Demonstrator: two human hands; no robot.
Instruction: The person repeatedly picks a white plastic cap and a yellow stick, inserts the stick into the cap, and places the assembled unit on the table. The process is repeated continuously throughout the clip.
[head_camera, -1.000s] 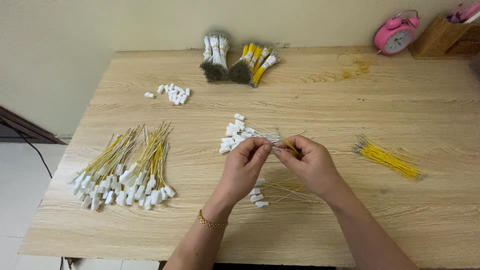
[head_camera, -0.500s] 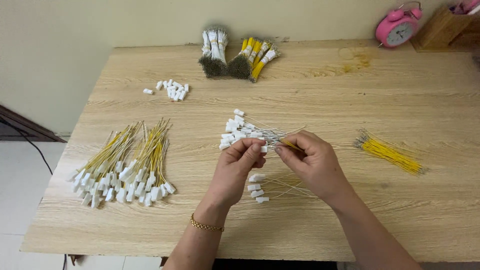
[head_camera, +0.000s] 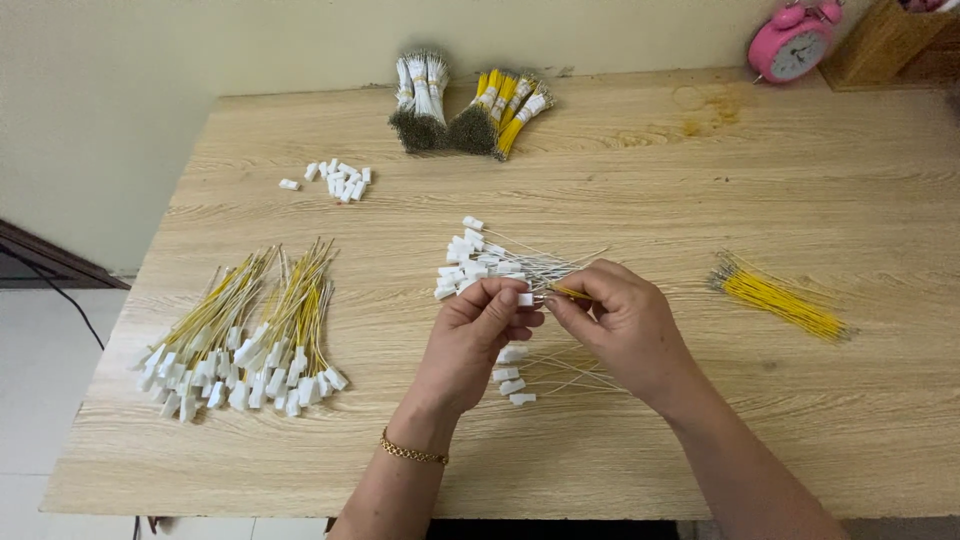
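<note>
Over the middle of the wooden table (head_camera: 700, 190), my left hand (head_camera: 475, 335) pinches a small white connector (head_camera: 525, 299) between thumb and fingertips. My right hand (head_camera: 620, 320) faces it, fingers closed on a thin yellow wire (head_camera: 570, 293) whose tip points at the connector. Just beyond the hands lies a pile of white connectors with white wires (head_camera: 480, 265). A few more white-wired connectors (head_camera: 512, 375) lie under and below my hands.
A large fan of yellow wires with white connectors (head_camera: 240, 335) lies at the left. Loose yellow wires (head_camera: 780, 298) lie at the right. Loose white connectors (head_camera: 335, 180) and bundled wires (head_camera: 465, 105) sit farther back. A pink alarm clock (head_camera: 795, 45) and wooden box (head_camera: 890, 40) stand at the back right.
Both hands have stayed together over the table's middle, with only small finger movements bringing wire and connector closer. The camera view has shifted slightly.
</note>
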